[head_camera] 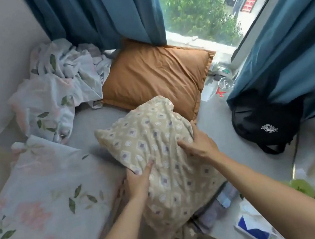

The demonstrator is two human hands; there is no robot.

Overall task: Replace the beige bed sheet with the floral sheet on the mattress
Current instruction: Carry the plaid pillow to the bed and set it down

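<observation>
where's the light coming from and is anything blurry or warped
Head view: daylight enters through the window behind the teal curtains; the beige patterned pillow casts a soft shadow leftwards; wide-angle lens bends the edges; the floral sheet looks soft.

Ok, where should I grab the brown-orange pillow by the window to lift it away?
Take the brown-orange pillow by its near right corner flap, coming from the right: that flat edge lies exposed, while the patterned beige pillow overlaps its near side.

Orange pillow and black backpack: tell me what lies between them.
In the head view, only bare grey surface separates the orange pillow from the black backpack; a clear plastic cup stands farther back near the window.
</observation>
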